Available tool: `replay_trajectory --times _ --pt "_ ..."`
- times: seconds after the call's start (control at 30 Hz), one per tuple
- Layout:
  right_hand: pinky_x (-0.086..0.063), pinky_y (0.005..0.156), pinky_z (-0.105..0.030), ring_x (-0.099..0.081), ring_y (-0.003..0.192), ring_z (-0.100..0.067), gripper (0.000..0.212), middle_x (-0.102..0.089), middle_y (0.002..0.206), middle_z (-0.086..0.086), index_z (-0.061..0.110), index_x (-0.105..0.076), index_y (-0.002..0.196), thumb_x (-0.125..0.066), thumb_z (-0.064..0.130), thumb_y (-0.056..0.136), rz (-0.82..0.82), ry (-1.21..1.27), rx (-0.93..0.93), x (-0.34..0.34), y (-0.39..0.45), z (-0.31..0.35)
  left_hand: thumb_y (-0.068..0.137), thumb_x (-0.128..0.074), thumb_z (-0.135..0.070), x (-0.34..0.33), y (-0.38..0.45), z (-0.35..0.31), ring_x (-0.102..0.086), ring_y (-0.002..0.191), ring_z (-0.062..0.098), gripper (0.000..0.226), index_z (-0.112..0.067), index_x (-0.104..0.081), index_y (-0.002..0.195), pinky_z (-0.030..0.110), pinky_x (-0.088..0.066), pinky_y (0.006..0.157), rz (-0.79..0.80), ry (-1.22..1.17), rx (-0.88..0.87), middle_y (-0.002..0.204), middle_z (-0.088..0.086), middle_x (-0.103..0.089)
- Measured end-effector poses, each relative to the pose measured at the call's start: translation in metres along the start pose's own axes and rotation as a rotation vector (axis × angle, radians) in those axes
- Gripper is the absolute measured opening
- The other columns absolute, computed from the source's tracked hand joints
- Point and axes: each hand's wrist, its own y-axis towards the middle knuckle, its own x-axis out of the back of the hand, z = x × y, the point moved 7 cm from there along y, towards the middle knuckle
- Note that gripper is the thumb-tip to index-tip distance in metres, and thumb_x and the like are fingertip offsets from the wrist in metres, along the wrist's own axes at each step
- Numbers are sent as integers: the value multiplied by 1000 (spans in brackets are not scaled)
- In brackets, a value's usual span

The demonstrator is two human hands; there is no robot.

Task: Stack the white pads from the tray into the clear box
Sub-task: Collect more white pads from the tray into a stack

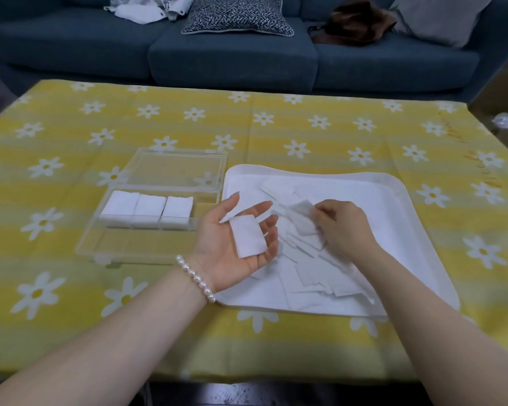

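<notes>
A white tray sits right of centre and holds several loose white pads. My left hand lies palm up over the tray's left edge, fingers straight, with one white pad resting flat on it. My right hand is over the pile and pinches a white pad between its fingertips. The clear box stands to the left with its lid open behind it. Three stacks of white pads fill its rear row.
A yellow tablecloth with white daisies covers the table. Behind it stands a blue sofa with a patterned cushion, white cloth and a brown bag. A pearl bracelet circles my left wrist.
</notes>
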Motion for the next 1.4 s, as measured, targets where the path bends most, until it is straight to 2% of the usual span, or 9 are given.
replay_trajectory --times 0.2,0.37,0.5,0.63,0.7,0.83,1.07,1.27,1.4 --pt "-50 70 -32 -59 68 -22 15 -65 73 -1 14 -71 85 -59 20 91 -22 217 -111 11 2 -7 85 -50 -42 -2 -1 1 -59 66 23 41 -7 -63 102 27 -54 59 1 -37 -2 84 12 -62" --pt "-42 82 -23 -60 101 -14 29 -68 106 2 19 -68 109 -69 30 82 83 -123 -15 0 -4 0 87 -47 -41 -2 -3 -1 -60 61 21 41 -6 -61 104 24 -52 56 -7 -48 -15 83 11 -64" --pt "-40 100 -30 -57 112 -12 42 -57 125 9 25 -66 113 -75 35 74 213 -232 53 -11 -5 3 86 -47 -40 -1 -2 -3 -58 58 19 40 -6 -60 104 22 -50 51 -19 -55 -22 82 11 -63" --pt "-47 88 -32 -62 96 -20 9 -66 107 2 21 -73 82 -66 26 85 209 107 -1 -4 -1 -2 82 -50 -38 -1 -2 -5 -54 59 15 39 -7 -59 103 19 -45 49 -22 -53 -29 81 10 -63" --pt "-45 76 -27 -60 80 -20 6 -66 91 -1 21 -71 89 -66 20 86 150 64 4 -1 3 -6 81 -50 -37 0 -1 -5 -54 58 15 38 -7 -60 103 19 -44 48 -35 -47 -28 79 10 -63" --pt "-37 81 -21 -48 88 -11 42 -53 109 2 22 -58 124 -68 19 83 158 -148 55 -11 4 -5 86 -48 -37 2 0 0 -53 58 17 37 -6 -61 100 19 -44 47 -57 -21 -2 79 10 -63" --pt "-38 82 -24 -44 88 -11 42 -55 107 -1 20 -59 123 -69 22 82 110 -221 130 -10 3 1 84 -50 -37 5 2 6 -54 58 18 37 -5 -61 100 20 -45 47 -76 -5 20 79 11 -63" --pt "-35 61 -10 -47 72 -7 23 -54 82 8 23 -64 94 -73 14 75 85 -42 93 -3 0 10 82 -51 -37 7 2 7 -55 58 18 38 -6 -61 101 20 -45 49 -71 -20 24 80 10 -62" --pt "-45 54 -24 -57 52 -13 13 -62 62 -3 15 -64 69 -70 7 78 11 243 -104 12 -6 9 85 -49 -40 6 2 7 -56 60 19 40 -6 -60 102 22 -46 51 -60 -51 4 81 11 -62"
